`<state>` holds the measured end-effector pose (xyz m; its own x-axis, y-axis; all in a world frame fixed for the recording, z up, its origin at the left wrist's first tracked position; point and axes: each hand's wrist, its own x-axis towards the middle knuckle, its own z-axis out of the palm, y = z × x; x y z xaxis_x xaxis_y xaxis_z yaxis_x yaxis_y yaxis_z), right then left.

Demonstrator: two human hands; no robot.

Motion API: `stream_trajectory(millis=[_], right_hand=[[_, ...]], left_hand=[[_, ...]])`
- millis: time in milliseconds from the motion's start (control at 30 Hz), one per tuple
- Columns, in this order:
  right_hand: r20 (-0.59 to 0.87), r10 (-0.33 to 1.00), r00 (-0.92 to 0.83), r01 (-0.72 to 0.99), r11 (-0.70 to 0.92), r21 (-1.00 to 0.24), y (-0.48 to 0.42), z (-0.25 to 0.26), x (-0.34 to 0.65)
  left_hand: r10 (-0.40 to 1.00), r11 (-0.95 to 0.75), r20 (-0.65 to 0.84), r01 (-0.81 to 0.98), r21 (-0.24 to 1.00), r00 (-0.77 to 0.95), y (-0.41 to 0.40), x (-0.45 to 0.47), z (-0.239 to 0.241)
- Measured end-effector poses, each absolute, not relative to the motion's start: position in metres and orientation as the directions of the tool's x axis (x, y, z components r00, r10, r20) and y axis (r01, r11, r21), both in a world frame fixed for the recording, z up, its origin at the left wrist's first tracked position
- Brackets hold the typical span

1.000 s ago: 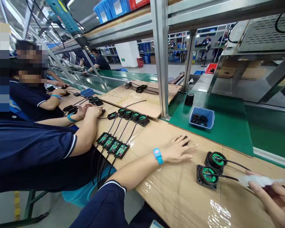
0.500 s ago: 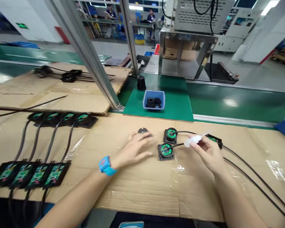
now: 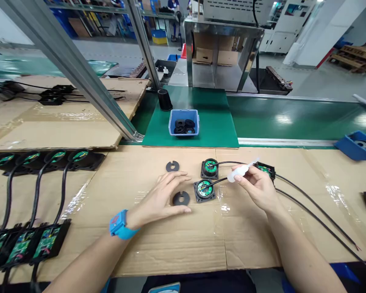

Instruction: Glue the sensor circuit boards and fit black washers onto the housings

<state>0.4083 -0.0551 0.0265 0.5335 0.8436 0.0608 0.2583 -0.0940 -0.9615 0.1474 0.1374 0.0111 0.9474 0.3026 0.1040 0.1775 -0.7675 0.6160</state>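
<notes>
My left hand (image 3: 163, 196) has its fingers spread over the cardboard, around a flat black slotted ring (image 3: 176, 199) that lies between thumb and fingers. Another black slotted ring (image 3: 172, 163) lies just beyond the fingertips. My right hand (image 3: 256, 185) holds a small translucent squeeze bottle (image 3: 237, 172), its thin nozzle pointing up and right. Between the hands sit two square black housings with round green circuit boards, a nearer one (image 3: 205, 189) and a farther one (image 3: 210, 167). Black cables run from them under my right hand toward a black box with a circuit board (image 3: 266, 169).
A blue bin (image 3: 184, 122) of black rings and a black cup (image 3: 164, 100) stand on a green mat (image 3: 213, 118). Wired housings and circuit boxes (image 3: 49, 244) line the left. A metal post (image 3: 67, 65) slants at left. A blue bin (image 3: 356, 145) stands at right.
The view has shifted to the right and down. My left hand has moved nearer, and two black rings now show by it where one was partly visible. My right hand still holds the bottle.
</notes>
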Motion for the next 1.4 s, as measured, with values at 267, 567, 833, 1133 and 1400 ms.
stream_trajectory(millis=[267, 567, 833, 1133, 1400], right_hand=[[0.026, 0.835, 0.550, 0.089, -0.028, -0.996, -0.048, 0.030, 0.399], [-0.033, 0.770, 0.637, -0.066, 0.013, -0.998, -0.052, 0.049, 0.389], [0.099, 0.762, 0.640, -0.049, 0.170, -0.984, -0.056, 0.044, 0.379], [0.356, 0.713, 0.605, 0.285, 0.223, -0.932, -0.066, 0.034, 0.364], [0.429, 0.772, 0.469, 0.384, 0.259, -0.886, -0.065, 0.040, 0.359]], left_hand=[[0.531, -0.514, 0.122, 0.204, 0.833, 0.839, 0.084, 0.195, -0.012], [0.447, -0.722, 0.337, 0.112, 0.683, 0.829, 0.077, 0.161, 0.010], [0.383, -0.794, 0.413, 0.066, 0.604, 0.827, 0.081, 0.156, 0.011], [0.376, -0.722, 0.510, -0.101, 0.685, 0.774, 0.074, 0.160, 0.005], [0.364, -0.699, 0.529, -0.150, 0.699, 0.766, 0.073, 0.159, 0.007]])
